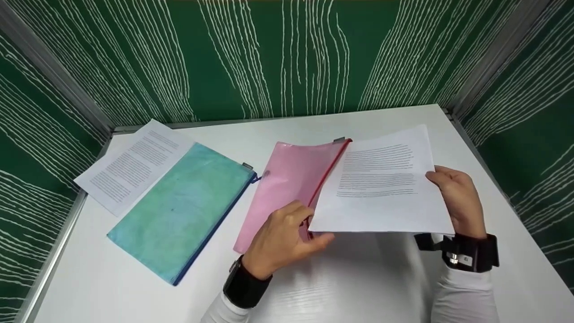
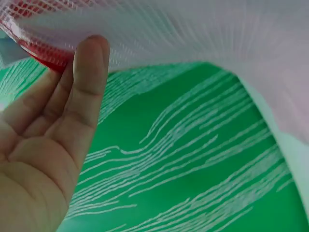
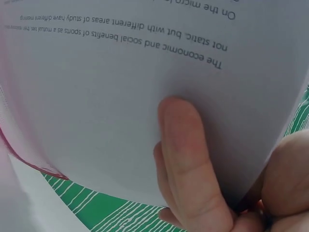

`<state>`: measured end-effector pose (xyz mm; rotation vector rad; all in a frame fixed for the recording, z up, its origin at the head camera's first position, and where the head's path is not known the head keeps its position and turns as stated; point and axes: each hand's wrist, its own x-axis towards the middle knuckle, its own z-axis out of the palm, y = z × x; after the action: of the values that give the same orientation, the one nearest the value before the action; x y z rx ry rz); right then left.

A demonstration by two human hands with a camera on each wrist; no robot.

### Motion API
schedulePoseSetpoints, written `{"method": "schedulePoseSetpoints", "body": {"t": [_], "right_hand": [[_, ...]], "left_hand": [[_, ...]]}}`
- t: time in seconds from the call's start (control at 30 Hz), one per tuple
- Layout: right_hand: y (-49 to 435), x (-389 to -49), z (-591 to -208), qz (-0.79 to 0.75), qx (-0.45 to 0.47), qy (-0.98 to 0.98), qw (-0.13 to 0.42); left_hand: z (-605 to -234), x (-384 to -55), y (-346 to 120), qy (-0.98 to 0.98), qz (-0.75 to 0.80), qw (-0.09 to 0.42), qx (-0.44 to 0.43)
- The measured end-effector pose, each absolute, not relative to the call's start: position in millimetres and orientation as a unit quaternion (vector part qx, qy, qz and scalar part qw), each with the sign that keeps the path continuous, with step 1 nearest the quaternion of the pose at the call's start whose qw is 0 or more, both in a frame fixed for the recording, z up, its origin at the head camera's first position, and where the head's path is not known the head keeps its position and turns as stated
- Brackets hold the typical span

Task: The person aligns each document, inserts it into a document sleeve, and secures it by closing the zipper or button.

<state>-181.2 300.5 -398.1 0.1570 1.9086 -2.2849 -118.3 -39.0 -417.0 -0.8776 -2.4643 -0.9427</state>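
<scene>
Printed paper (image 1: 381, 179), perhaps several sheets, is tilted above the right half of the table. My right hand (image 1: 462, 202) pinches its right edge, thumb on top and fingers underneath; those fingers show against the paper in the right wrist view. The paper's left edge lies along the red-zippered mouth of a pink zip pouch (image 1: 282, 184); whether any of it is inside, I cannot tell. My left hand (image 1: 280, 235) holds the pouch by its mouth, near the lower end of the zipper. In the left wrist view its fingers touch the mesh pouch beside the red edge.
A teal zip pouch (image 1: 175, 211) with a blue zipper lies on the left of the white table (image 1: 350, 287). Another printed sheet (image 1: 134, 170) sits beside it, partly covered. Green panels (image 1: 224, 58) with white streaks rise along the back and sides.
</scene>
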Motion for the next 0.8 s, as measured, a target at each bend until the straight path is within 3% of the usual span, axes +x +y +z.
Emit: {"method": "schedulePoseSetpoints", "body": {"t": [0.3, 0.8], "right_hand": [[297.4, -180.7, -395.9, -0.727, 0.081, 0.679, 0.058], [293.0, -180.7, -398.6, -0.713, 0.066, 0.697, 0.038]], "left_hand": [[-418.0, -115.1, -34.7, -0.888, -0.255, 0.214, -0.317], [-418.2, -112.4, -36.2, -0.893, -0.239, 0.195, -0.327]]}}
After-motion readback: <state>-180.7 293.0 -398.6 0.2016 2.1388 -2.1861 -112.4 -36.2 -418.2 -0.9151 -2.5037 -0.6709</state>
